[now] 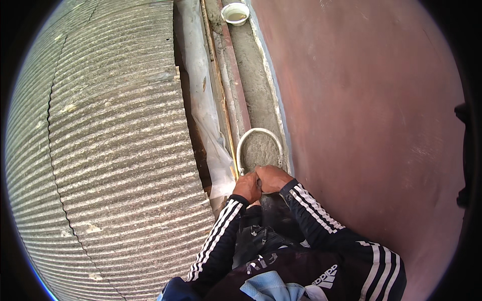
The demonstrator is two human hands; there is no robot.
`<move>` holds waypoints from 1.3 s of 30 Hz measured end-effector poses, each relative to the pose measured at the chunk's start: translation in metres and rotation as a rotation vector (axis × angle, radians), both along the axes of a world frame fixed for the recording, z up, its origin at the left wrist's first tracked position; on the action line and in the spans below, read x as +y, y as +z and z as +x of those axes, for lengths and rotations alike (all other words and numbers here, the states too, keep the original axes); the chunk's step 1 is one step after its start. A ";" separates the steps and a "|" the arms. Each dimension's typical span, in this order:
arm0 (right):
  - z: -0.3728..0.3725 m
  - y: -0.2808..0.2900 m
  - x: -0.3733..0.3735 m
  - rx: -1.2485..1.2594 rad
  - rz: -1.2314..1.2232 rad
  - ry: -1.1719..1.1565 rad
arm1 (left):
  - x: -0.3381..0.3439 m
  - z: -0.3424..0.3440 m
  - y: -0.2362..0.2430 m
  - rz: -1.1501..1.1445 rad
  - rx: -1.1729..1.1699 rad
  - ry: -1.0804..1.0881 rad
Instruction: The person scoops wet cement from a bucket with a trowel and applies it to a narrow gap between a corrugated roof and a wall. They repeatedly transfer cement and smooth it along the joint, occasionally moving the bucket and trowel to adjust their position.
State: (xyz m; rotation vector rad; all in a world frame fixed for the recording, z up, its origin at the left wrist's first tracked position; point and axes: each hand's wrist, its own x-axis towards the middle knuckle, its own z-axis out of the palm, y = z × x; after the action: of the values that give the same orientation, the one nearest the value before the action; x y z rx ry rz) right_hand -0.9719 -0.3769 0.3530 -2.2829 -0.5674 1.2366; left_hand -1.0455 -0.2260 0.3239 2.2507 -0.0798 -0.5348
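Observation:
My left hand [246, 187] and my right hand [273, 178] meet in front of me, fingers curled in. Whatever they may hold is hidden between them. Just beyond the knuckles a white curved rim [259, 130], like that of a bucket, arches around grey, mortar-like material [261, 151]. Its near side is covered by my hands, and small fittings show at both ends of the arch. The rim sits over a narrow strip of grey cement [251, 75] that runs away from me.
Corrugated grey roofing [120, 130] fills the left. A smooth reddish-brown wall [371, 100] rises on the right. Between them lie a wooden strip [217, 75], a reddish beam [235, 70] and pale sheeting [200, 85]. A white basin [235, 7] with murky liquid stands at the far end.

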 end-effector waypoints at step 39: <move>0.358 -0.064 0.005 -0.232 0.032 -0.387 | 0.128 -0.327 -0.031 -0.099 0.708 0.993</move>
State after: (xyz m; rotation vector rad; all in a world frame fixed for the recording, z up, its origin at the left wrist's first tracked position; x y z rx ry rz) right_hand -0.6140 -0.3724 0.2890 -2.3794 -0.2028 0.7791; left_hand -1.3723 -0.0983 0.2928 1.5977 1.2513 -0.6845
